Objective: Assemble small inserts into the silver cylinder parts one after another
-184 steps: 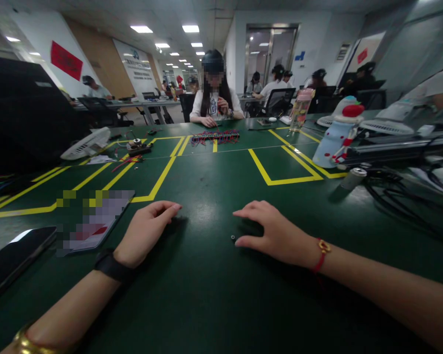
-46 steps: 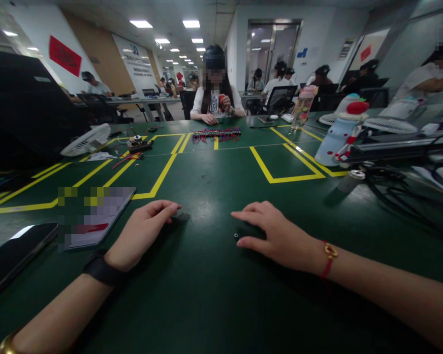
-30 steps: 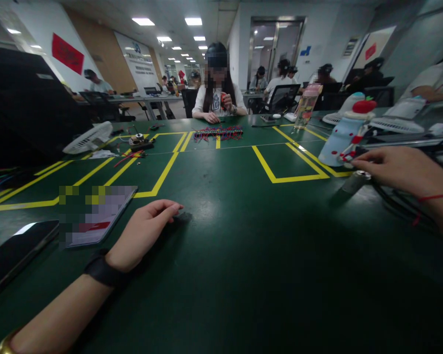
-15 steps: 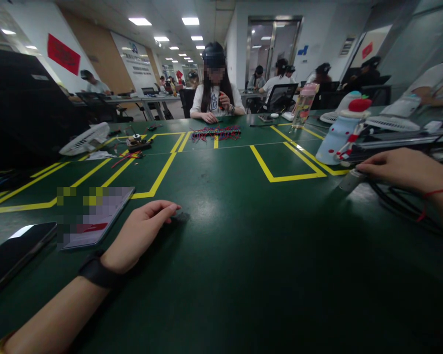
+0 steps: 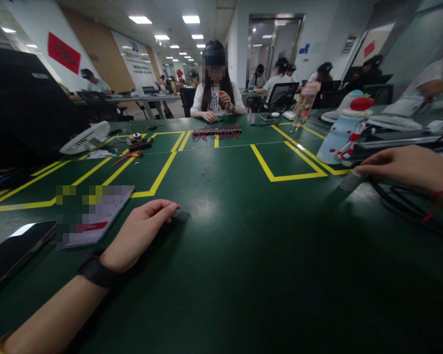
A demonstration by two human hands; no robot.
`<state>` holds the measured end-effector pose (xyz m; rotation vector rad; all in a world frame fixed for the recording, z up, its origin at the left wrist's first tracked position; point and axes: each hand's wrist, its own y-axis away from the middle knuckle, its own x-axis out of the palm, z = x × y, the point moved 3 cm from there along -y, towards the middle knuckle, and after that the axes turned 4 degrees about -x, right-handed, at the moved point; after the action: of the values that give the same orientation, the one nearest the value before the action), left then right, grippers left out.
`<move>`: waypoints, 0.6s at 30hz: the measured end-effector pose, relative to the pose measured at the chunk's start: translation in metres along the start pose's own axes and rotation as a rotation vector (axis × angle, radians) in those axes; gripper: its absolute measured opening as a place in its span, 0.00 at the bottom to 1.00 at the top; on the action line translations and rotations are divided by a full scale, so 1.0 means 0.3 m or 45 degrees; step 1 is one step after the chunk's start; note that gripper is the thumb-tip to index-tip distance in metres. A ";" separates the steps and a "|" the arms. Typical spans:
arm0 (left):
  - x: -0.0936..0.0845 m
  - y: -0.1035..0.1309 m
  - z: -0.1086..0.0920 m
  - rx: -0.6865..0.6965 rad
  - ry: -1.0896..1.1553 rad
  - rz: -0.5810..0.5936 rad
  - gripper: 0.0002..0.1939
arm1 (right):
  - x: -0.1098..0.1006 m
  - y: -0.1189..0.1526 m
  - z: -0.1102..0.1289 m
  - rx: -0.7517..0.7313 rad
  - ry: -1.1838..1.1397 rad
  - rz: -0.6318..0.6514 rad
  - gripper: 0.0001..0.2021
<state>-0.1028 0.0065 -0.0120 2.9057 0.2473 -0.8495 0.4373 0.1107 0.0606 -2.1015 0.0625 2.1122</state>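
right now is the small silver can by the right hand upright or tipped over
Tipped over. The small silver can lies on its side on the green table, its round end facing the right hand, whose fingertips touch it.

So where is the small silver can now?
In the head view, the small silver can lies far right on the green table, at the right hand fingertips.

head-worn view, facing forward and down, close over green table [image 5: 221, 275]
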 end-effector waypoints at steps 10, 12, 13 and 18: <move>-0.002 0.004 0.004 -0.020 0.014 0.031 0.16 | 0.002 0.023 -0.005 0.027 -0.211 0.037 0.14; -0.002 0.001 0.006 -0.025 0.012 0.031 0.17 | 0.006 0.040 -0.005 0.029 -0.247 0.010 0.18; -0.002 -0.002 0.007 -0.029 0.009 0.032 0.17 | 0.009 0.051 -0.004 0.045 -0.245 -0.018 0.20; -0.003 -0.010 0.018 -0.020 -0.022 0.033 0.17 | 0.048 0.092 0.012 0.159 -0.378 -0.202 0.18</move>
<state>-0.1070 0.0085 -0.0161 2.8793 0.2128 -0.8643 0.4298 0.0852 0.0439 -1.6479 -0.0088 2.2337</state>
